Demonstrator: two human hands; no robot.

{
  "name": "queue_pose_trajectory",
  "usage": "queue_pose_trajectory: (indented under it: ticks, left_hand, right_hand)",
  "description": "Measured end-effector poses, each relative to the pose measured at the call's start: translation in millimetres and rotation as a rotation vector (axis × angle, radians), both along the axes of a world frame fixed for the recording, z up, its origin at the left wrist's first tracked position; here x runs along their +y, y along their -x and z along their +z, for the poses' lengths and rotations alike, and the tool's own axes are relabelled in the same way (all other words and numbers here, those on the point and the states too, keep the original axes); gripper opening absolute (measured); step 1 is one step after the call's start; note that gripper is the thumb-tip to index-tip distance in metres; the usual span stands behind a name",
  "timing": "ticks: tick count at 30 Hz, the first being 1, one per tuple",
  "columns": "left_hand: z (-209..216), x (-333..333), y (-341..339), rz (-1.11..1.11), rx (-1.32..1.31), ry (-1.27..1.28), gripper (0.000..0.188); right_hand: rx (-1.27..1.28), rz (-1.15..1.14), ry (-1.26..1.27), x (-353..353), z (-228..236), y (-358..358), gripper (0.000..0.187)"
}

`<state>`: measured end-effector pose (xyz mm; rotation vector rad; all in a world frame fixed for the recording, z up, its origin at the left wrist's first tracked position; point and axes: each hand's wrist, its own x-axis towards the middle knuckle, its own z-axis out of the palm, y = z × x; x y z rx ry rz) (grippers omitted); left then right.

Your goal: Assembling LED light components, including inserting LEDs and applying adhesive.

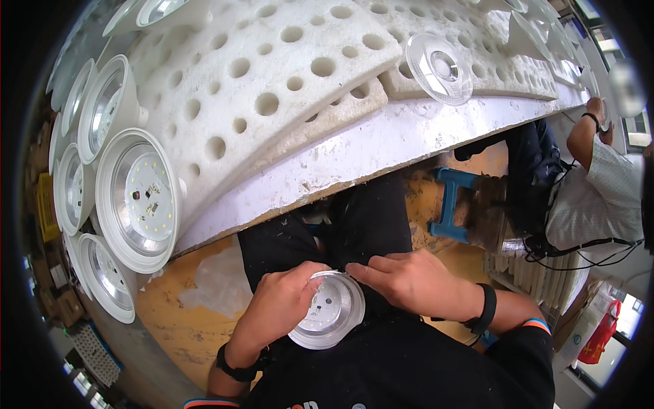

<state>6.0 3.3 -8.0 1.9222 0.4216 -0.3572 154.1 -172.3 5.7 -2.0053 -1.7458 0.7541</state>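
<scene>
Our left hand (281,300) is clamping a smooth, round white plastic lamp (330,316) at its left, right hand (414,283), grip unclear, upper right.

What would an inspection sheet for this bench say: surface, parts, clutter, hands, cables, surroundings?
Surface: white worktop, scuffed; holed foam boards on it.
Parts: lamp housing above the lap, LED board facing up; clear disc by the foam.
Clutter: other lamp housings crowded left; translucent plastic on the floor.
Hands: left hand holds the housing; right hand at its rim, grip unclear.
Cables: black cords beside the co-worker, kind unclear.
Surroundings: co-worker right, blue stool.
</scene>
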Motion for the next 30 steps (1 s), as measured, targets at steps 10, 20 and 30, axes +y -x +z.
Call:
queue_pose_trajectory:
  ticks: [10,20,30]
  left_hand:
    - [6,1,-13,0.044,0.162,0.032,0.034]
    - [3,9,-31,-0.031,0.162,0.092,0.026]
    - [-11,7,-22,0.085,0.131,0.08,0.031]
  right_hand:
    - [1.205,-0.773,-0.086,0,-53,5,0.018]
    - [1.628,-1.04,-0.146,-30,-98,-20,0.022]
    - [1.536,-0.908,-0.074,-27,-97,-9,0.03]
